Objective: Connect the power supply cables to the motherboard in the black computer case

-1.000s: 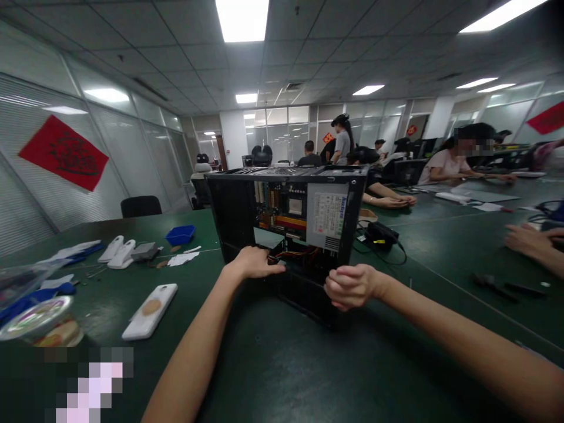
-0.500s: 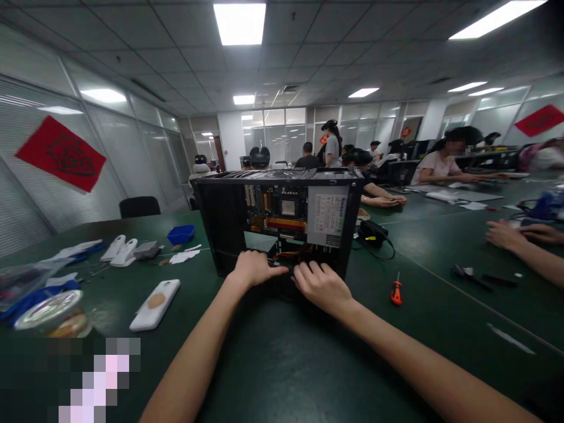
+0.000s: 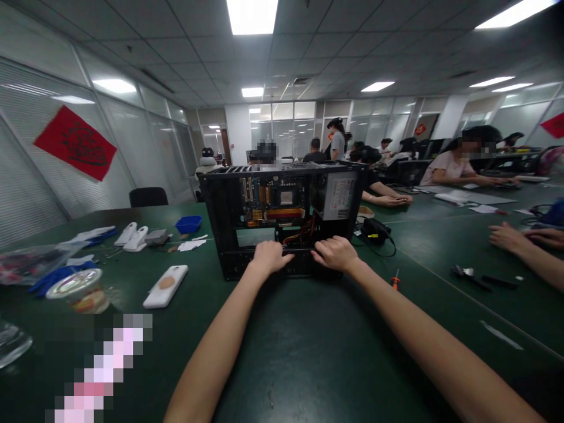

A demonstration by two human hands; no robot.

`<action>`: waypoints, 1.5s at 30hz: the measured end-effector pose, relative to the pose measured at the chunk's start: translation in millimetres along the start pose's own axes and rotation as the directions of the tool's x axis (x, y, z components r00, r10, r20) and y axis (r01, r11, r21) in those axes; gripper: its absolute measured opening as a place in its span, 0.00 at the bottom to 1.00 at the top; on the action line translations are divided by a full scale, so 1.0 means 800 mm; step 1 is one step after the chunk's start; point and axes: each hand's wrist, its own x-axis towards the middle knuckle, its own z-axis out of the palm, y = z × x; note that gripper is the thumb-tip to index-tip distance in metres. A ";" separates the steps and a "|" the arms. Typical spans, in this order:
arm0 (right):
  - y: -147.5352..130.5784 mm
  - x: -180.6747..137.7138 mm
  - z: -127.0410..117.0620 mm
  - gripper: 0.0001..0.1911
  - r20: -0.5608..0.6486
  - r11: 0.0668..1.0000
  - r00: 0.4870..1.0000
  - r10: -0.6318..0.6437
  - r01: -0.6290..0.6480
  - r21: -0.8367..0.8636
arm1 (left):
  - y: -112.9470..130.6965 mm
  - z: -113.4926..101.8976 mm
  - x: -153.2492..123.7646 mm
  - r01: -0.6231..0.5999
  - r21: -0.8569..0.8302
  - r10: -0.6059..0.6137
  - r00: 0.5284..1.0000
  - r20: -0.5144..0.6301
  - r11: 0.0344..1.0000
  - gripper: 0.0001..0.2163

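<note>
Head view: a black computer case [image 3: 220, 223] is seen upright on a green table [image 3: 286, 346], at the centre of the frame, with its uncovered side turned toward the camera. The lower rail of the case is grasped by both hands, the left hand [image 3: 267, 258] at the lower centre and the right hand [image 3: 337, 254] just right of it, thumbs pointed toward each other. Some fingertips are hidden by the hands and the rail, so how tightly it is held cannot be told. Inside, a circuit board [image 3: 264, 197] is shown in full light, while the bundled cables [image 3: 308, 230] below it are partly lost in shadow. An orange screwdriver [image 3: 395, 285], right of centre, is partly covered by the right forearm. At the left edge, a clear plastic container [image 3: 13, 341] is cut off, and below it to the right a pinkish object [image 3: 106, 370] is blurred into blocks. A co-worker's hand [image 3: 506, 236] is seen at the right, its arm cut by the frame.

A printed label [image 3: 342, 197] is carried by the grey power supply [image 3: 325, 197] at the case's upper right, too small to be read. Dark characters are borne by a red paper [image 3: 76, 143] at the upper left; they cannot be made out.
</note>
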 end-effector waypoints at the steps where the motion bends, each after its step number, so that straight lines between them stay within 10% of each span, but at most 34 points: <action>1: -0.004 -0.002 0.001 0.20 -0.027 1.000 1.000 0.008 -0.008 -0.008 | -0.012 -0.003 -0.002 -0.029 -0.004 0.029 0.999 0.019 1.000 0.31; 7: -0.030 -0.009 0.006 0.20 -0.166 0.985 0.973 0.157 -0.167 -0.044 | -0.058 -0.003 -0.007 -0.016 -0.059 0.021 0.996 0.092 0.998 0.27; 27: -0.035 -0.016 -0.013 0.20 -0.077 0.978 0.977 0.201 -0.195 0.081 | -0.055 -0.024 -0.015 -0.023 -0.229 0.082 0.964 0.252 0.973 0.26; 35: -0.035 -0.016 -0.014 0.20 -0.049 0.977 0.978 0.205 -0.201 0.075 | -0.077 -0.042 -0.023 -0.200 -0.614 0.239 0.971 -0.019 0.763 0.18; 45: -0.061 0.044 -0.062 0.26 -0.108 0.832 0.967 0.233 -0.140 0.536 | -0.047 -0.087 -0.047 -0.386 -0.450 0.316 0.922 -0.224 0.806 0.09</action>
